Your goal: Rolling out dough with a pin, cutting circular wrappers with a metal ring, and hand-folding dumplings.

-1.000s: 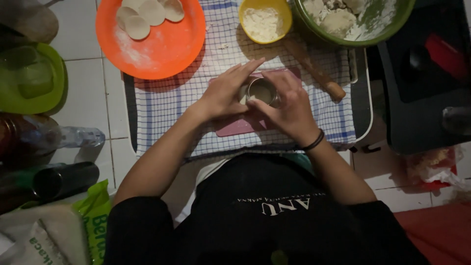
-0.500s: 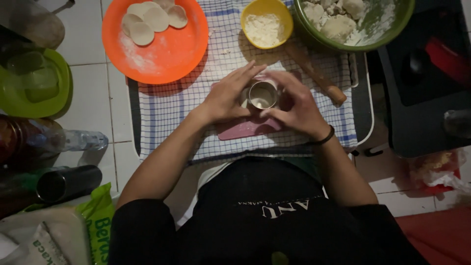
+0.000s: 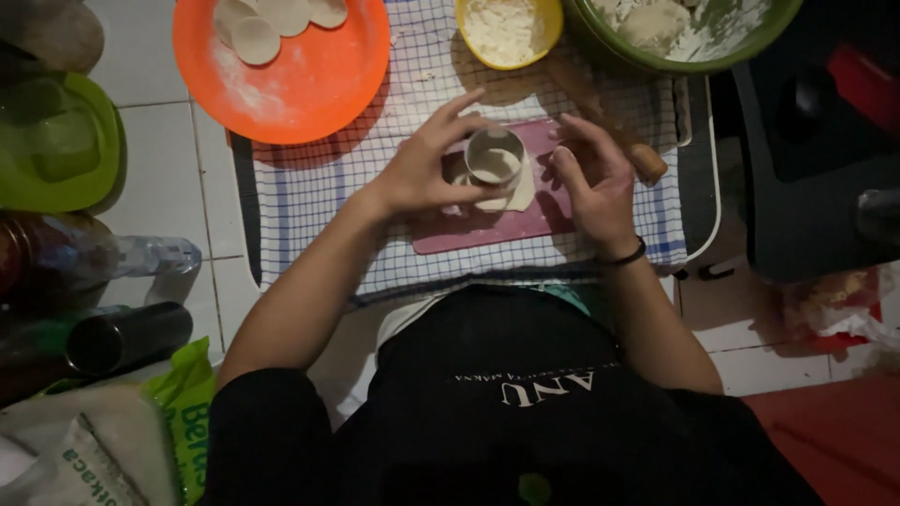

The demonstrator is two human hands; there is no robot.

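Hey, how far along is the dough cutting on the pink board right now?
Done: a few cut dough rounds lie on the orange plate. In hand: the left hand presses a round metal cutter into flattened dough on the pink board; the right hand hovers beside it. Left: dough lumps wait in the green bowl.

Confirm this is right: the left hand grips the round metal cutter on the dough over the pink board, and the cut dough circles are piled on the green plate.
Not quite. The left hand does grip the round metal cutter on the dough over the pink board, but the head view shows the dough circles on the orange plate, not a green one.
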